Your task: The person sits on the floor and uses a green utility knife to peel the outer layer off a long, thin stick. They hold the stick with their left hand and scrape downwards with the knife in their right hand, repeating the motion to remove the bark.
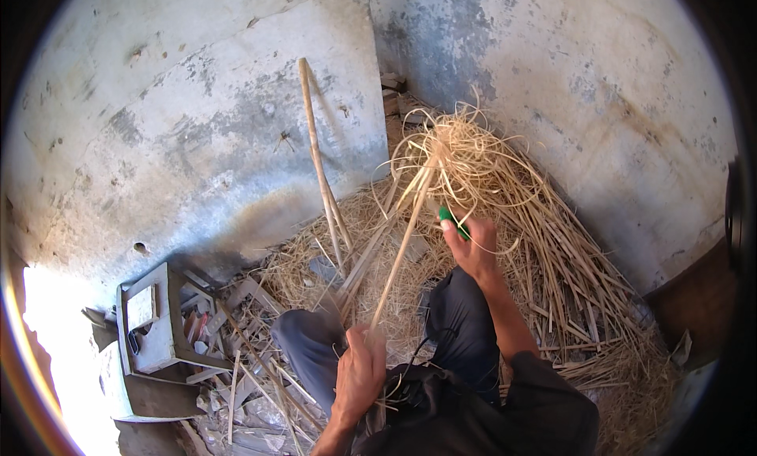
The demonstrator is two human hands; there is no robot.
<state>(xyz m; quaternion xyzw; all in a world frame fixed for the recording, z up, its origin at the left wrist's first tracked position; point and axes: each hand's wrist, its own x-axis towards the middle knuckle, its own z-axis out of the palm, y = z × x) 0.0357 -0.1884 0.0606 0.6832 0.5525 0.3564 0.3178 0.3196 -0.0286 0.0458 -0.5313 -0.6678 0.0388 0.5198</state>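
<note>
My left hand (362, 369), low in front of my lap, is closed round the near end of a long pale strip of bamboo or cane (404, 249). The strip slants away and up between my knees toward a heap of curly shavings (465, 152). My right hand (475, 247) grips a small tool with a green handle (455, 223), just right of the strip. Its working end is too unclear to make out, and I cannot tell whether it touches the strip. Many split strips (560, 259) lie to the right of my right forearm.
A taller stick (313, 133) leans against the stained wall (197, 133) ahead on the left. A worn stool-like frame (162, 330) stands at the left among wood scraps (252, 424). Another wall (599, 101) closes off the right. Fine shavings cover the floor around my knees.
</note>
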